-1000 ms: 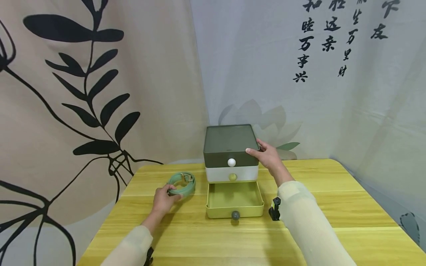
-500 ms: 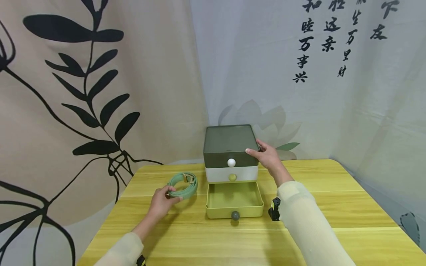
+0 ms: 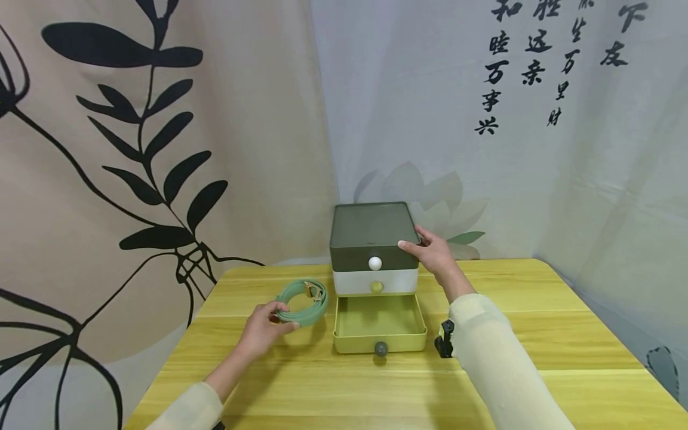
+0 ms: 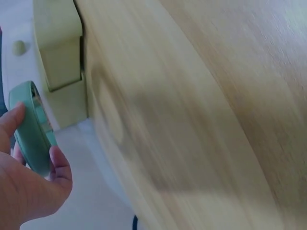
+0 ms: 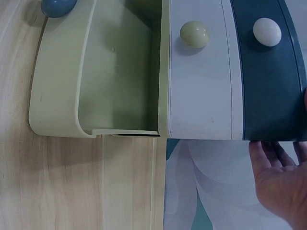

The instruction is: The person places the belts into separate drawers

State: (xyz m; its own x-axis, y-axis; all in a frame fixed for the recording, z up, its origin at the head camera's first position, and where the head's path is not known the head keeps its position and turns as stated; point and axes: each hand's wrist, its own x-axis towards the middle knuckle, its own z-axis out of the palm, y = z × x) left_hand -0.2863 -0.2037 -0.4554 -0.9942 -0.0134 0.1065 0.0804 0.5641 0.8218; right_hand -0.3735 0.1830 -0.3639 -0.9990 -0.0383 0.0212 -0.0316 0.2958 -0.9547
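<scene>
My left hand (image 3: 260, 329) pinches a coiled green belt (image 3: 312, 316) with a gold-coloured buckle (image 3: 313, 291), thumb on the near side and fingers at its left rim. In the left wrist view, the belt (image 4: 34, 139) is held up on edge, its shadow on the tabletop. To its right stands a small three-tier drawer box (image 3: 371, 226), dark green over white over yellow-green. Its bottom drawer (image 3: 352, 344) is pulled out, with nothing inside. My right hand (image 3: 438, 258) holds the box's upper right front corner, thumb at the front edge; the right wrist view shows fingers (image 5: 259, 158) against the side.
Everything is on a wooden table (image 3: 500, 382) with its back edge at a printed curtain (image 3: 269, 149). Round knobs stick out from the drawers, a white knob (image 3: 374, 263) on top and a grey knob (image 3: 380, 349) on the open one.
My left hand has brought the belt a little to the right, toward the drawer box, and the belt has tilted slightly. The right hand and the box keep their place.
</scene>
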